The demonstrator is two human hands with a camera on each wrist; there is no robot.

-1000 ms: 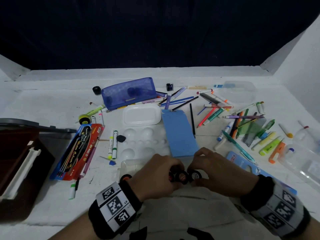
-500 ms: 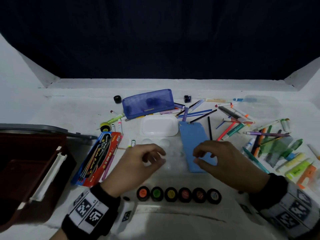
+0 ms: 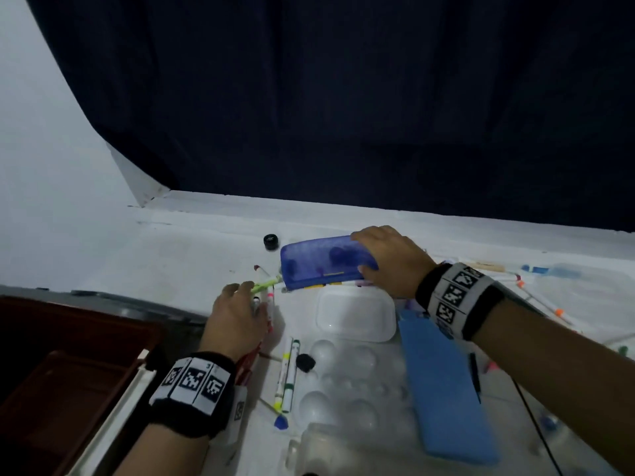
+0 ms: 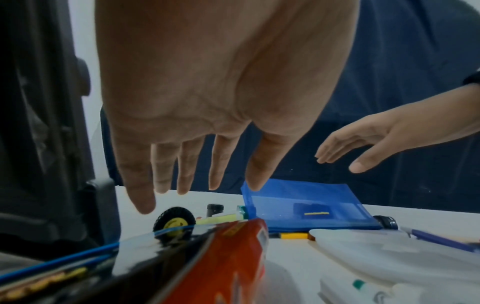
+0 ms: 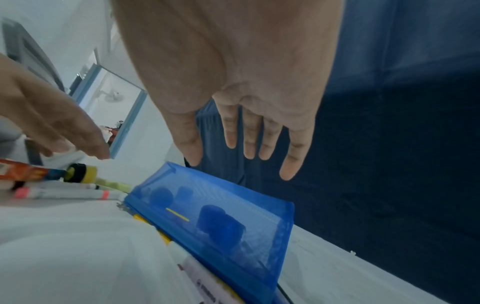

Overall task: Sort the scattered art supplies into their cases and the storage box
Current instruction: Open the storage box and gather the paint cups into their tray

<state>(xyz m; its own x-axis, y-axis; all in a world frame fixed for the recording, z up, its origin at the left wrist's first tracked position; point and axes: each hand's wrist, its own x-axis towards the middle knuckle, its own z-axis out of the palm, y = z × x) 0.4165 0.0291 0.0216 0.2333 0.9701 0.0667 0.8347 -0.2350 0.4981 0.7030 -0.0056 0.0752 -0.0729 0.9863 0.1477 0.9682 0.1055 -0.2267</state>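
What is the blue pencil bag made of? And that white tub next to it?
The blue pencil bag looks like soft see-through mesh fabric: dark shapes show through its wall. The white tub looks like smooth, cloudy plastic with rounded corners and a faint shine.

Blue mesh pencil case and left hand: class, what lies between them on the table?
In the head view, a light-green marker bridges the left hand and blue mesh pencil case.
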